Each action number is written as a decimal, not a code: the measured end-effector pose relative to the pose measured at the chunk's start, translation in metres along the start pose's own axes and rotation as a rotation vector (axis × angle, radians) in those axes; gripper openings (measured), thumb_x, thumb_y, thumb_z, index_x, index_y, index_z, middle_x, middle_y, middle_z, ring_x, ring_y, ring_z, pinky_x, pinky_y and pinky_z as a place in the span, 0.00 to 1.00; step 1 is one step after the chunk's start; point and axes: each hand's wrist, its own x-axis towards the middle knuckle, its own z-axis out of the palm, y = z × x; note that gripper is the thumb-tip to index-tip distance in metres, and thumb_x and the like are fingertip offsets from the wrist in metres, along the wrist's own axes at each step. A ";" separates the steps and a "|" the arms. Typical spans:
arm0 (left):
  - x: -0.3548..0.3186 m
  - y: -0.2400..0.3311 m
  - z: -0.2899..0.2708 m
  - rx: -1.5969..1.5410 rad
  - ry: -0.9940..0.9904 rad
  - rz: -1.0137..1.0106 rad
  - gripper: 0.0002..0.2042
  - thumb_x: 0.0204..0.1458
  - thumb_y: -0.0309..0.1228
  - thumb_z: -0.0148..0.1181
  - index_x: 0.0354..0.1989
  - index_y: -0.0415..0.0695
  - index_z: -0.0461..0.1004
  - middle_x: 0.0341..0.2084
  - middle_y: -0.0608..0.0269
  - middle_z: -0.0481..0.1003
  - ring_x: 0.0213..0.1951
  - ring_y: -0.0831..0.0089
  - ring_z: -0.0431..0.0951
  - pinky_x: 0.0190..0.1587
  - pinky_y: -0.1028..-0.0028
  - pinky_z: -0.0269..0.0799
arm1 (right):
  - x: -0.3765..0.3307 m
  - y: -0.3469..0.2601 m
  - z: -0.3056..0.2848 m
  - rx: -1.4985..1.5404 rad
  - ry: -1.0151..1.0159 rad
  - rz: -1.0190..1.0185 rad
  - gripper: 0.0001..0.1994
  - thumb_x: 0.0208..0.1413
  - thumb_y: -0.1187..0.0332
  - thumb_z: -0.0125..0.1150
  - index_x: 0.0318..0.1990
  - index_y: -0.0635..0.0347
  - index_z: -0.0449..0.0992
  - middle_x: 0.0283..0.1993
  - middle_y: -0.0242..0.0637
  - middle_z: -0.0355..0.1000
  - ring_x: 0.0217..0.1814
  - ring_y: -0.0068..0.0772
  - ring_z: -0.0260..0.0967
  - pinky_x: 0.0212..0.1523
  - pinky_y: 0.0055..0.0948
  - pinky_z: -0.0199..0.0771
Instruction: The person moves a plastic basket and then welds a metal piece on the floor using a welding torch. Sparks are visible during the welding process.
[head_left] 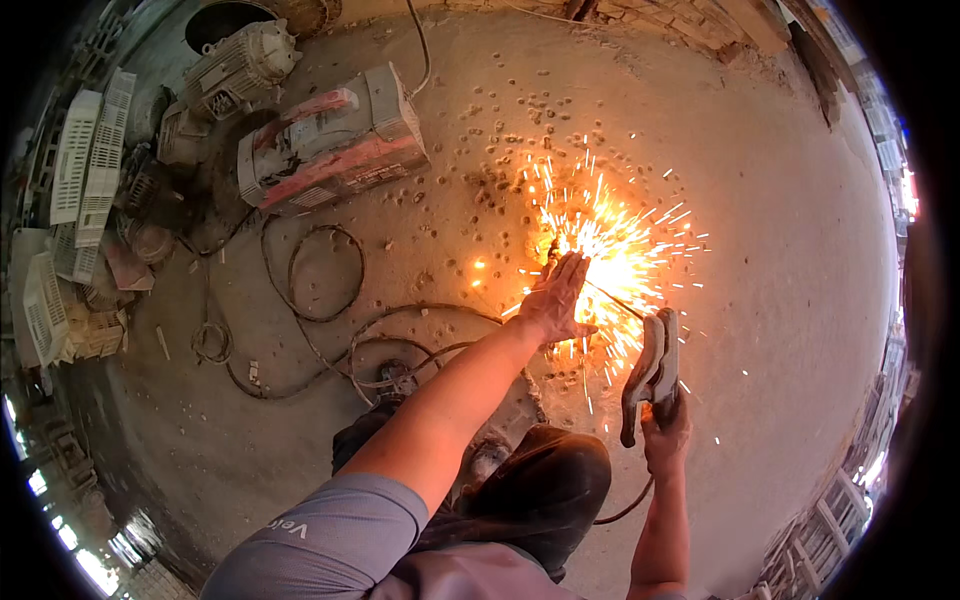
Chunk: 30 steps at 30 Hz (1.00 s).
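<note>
1. Head view: the right hand (667, 437) is gripping the holder (668, 350), fingers wrapping round its handle above the floor (780, 250).
2. The rod (615, 300) is jutting from the holder's nose, up and leftward into the sparks (612, 245); its tip is hiding in the glare.
3. The left hand (553, 305) is lying flat, fingers straight and thumb apart, at the sparks' left edge; whether it is touching anything beneath, I cannot tell.
4. To my judgement, good work here is calling for a steady right wrist, an even rod angle and a short, constant gap at the tip. The bare left hand is sitting too near the sparks; a glove or more distance is seeming wiser.
5. Counting nearby: two hands, one holder, one rod and two shoes (490, 455) are showing.
6. Farther out, cables (430, 305) are overlapping too much for counting; one red-grey machine (340, 145) and one motor (243, 65) are standing beyond. Several pale crates (75, 155) are piling up leftward, count unsure.
</note>
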 end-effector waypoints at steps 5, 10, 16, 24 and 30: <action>-0.004 -0.005 -0.010 -0.080 -0.026 -0.038 0.59 0.42 0.65 0.63 0.73 0.36 0.42 0.73 0.48 0.45 0.74 0.56 0.43 0.75 0.56 0.41 | 0.002 -0.005 -0.004 0.040 -0.091 -0.126 0.29 0.53 0.69 0.63 0.62 0.67 0.65 0.48 0.52 0.77 0.48 0.46 0.79 0.45 0.38 0.76; -0.005 -0.002 -0.012 -0.077 -0.010 -0.048 0.58 0.43 0.62 0.65 0.73 0.37 0.41 0.72 0.48 0.45 0.74 0.57 0.42 0.75 0.59 0.40 | 0.003 -0.011 0.001 0.005 -0.069 -0.089 0.27 0.52 0.68 0.54 0.61 0.67 0.65 0.49 0.52 0.76 0.48 0.44 0.79 0.47 0.36 0.76; -0.011 -0.007 -0.004 -0.169 0.038 -0.021 0.59 0.42 0.59 0.68 0.73 0.37 0.38 0.73 0.47 0.43 0.75 0.56 0.41 0.76 0.59 0.37 | -0.001 -0.014 -0.005 0.053 -0.052 -0.151 0.27 0.53 0.68 0.54 0.62 0.66 0.65 0.47 0.49 0.76 0.47 0.41 0.78 0.45 0.34 0.76; -0.004 0.001 -0.012 -0.239 0.168 -0.028 0.61 0.34 0.56 0.76 0.73 0.38 0.46 0.71 0.45 0.49 0.73 0.51 0.48 0.73 0.60 0.47 | -0.003 0.011 -0.011 0.198 0.066 0.070 0.30 0.56 0.67 0.65 0.65 0.65 0.64 0.51 0.45 0.77 0.53 0.31 0.74 0.51 0.32 0.73; 0.008 -0.036 0.028 -0.174 0.450 0.161 0.59 0.37 0.57 0.74 0.73 0.43 0.45 0.70 0.44 0.51 0.71 0.49 0.52 0.72 0.56 0.50 | 0.005 0.014 -0.034 0.087 0.136 0.189 0.28 0.55 0.69 0.65 0.63 0.67 0.64 0.50 0.46 0.76 0.51 0.29 0.73 0.52 0.31 0.73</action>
